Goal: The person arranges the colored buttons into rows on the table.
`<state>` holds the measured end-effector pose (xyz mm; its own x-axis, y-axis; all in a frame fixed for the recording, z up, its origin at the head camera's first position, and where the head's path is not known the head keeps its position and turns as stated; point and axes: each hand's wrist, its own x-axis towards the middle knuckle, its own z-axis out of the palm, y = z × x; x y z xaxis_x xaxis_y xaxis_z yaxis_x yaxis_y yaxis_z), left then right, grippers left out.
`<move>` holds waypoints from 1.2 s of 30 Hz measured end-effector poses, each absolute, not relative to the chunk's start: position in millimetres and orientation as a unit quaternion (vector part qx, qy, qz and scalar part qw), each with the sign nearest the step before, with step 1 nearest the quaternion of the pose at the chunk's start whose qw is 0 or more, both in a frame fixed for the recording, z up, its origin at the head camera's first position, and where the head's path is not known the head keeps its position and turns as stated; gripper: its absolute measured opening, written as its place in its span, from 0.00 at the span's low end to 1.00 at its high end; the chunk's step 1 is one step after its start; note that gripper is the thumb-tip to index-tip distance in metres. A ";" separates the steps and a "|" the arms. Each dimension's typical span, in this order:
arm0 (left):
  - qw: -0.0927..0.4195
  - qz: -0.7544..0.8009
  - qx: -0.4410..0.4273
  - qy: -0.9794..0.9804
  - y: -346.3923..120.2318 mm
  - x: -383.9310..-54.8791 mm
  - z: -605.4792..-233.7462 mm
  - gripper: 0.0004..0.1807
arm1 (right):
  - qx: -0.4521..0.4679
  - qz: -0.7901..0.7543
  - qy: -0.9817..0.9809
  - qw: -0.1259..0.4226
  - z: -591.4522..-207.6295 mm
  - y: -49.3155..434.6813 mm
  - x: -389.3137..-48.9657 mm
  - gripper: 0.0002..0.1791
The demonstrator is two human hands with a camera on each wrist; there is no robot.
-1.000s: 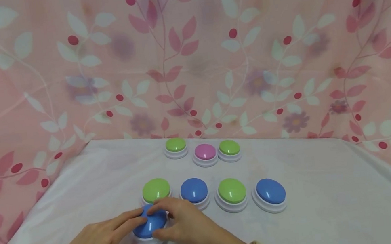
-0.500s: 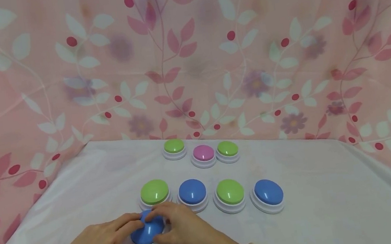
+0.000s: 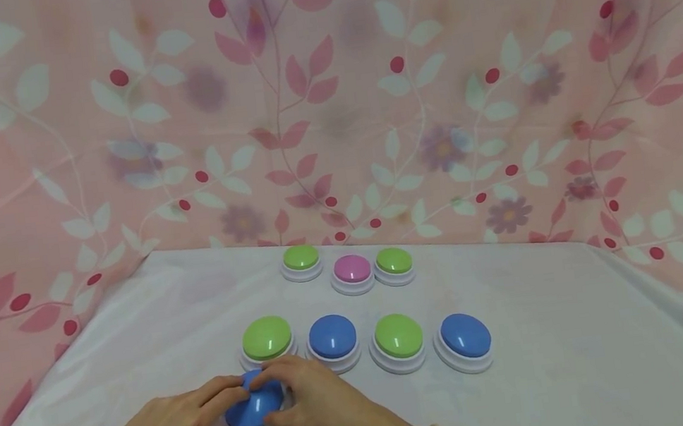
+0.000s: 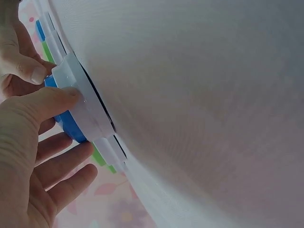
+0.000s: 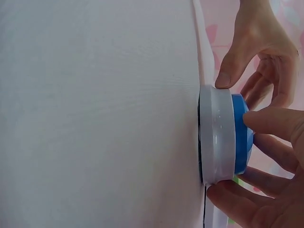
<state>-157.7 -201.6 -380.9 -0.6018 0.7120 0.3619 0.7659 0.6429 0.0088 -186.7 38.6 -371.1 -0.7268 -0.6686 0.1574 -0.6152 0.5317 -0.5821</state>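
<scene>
The shiny round blue plastic button with a white base point(image 3: 252, 413) has slid a tiny bit away from the round lime-green plastic button point(image 3: 266, 337) just behind it. In the last half second it has hardly moved. It is at the front left of the desk point(image 3: 558, 364), on a white cloth.

The left hand point(image 3: 171, 420) and the right hand point(image 3: 320, 394) are both pinching the blue button. The left thumb is on the white base, and the left fingertips touch the blue top. The right thumb is on the near side of the blue top, and the right fingers bend round the far side. They hide the spot between the two buttons, so I can't tell if those touch.

The middle blue button point(image 3: 332, 336) and the round pink-purple plastic button point(image 3: 352, 268) at the back have stayed put among the others. So I think this is a small fixing step: only the front button is being nudged into place, and it isn't finished, because neither hand has let go.
</scene>
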 end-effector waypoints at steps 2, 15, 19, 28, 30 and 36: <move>0.157 -0.080 -0.411 -0.895 -201.9 -157.2 -380.1 0.27 | -0.367 -0.312 0.876 0.042 -370.9 38.6 -186.9 0.20; 0.206 -0.056 -0.417 -0.883 -198.9 -155.5 -371.1 0.27 | -0.345 -0.331 0.875 0.074 -366.1 44.3 -191.2 0.19; 0.196 -0.065 -0.409 -0.889 -197.5 -154.7 -365.2 0.28 | -0.349 -0.348 0.867 0.075 -361.2 47.3 -192.9 0.19; 0.238 -0.071 -0.392 -0.886 -185.8 -157.3 -348.5 0.29 | -0.325 -0.400 0.856 0.046 -342.8 63.5 -200.8 0.20; 0.255 -0.076 -0.398 -0.878 -182.5 -160.1 -345.3 0.31 | -0.314 -0.409 0.856 0.034 -339.8 68.6 -204.1 0.20; 0.295 -0.081 -0.401 -0.863 -170.6 -171.9 -334.2 0.35 | -0.301 -0.428 0.852 -0.025 -334.3 87.0 -216.2 0.21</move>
